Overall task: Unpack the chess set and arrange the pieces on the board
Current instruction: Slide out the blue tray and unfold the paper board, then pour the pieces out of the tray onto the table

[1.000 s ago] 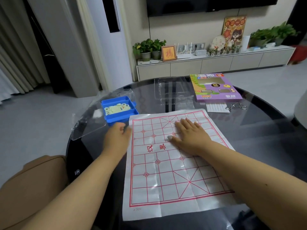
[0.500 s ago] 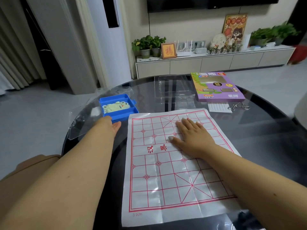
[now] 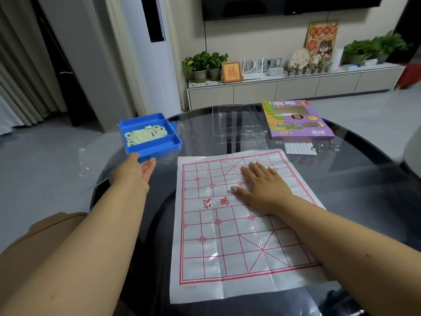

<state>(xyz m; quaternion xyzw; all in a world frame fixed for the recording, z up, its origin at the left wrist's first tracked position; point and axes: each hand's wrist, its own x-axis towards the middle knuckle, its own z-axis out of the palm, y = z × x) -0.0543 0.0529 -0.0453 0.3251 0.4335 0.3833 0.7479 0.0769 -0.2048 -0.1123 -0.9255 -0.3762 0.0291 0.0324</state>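
- The paper chess board [image 3: 239,224] already lies unfolded and flat on the round dark glass desk [image 3: 341,179], its red grid facing up; no piece stands on it yet.
- All the pale chess pieces [image 3: 145,134] sit heaped in the larger compartment of the blue tray [image 3: 159,148], which is at the far left of the desk, just beyond the board's far left corner. The tray's narrow near compartment looks empty.
- The left hand [image 3: 136,173] reaches to the tray's near edge, palm turned inward; its fingertips are hidden at the tray wall, so whether it grips the tray cannot be told.
- The right hand [image 3: 262,185] lies flat on the far half of the board, fingers straight, pressing it down and holding nothing.
- By my judgement, unpacking is mostly done; placing every piece remains.
- Counts: one board, one blue tray, one purple box [image 3: 298,120], one clear plastic insert [image 3: 237,124] beside it. The pieces are too heaped to count.
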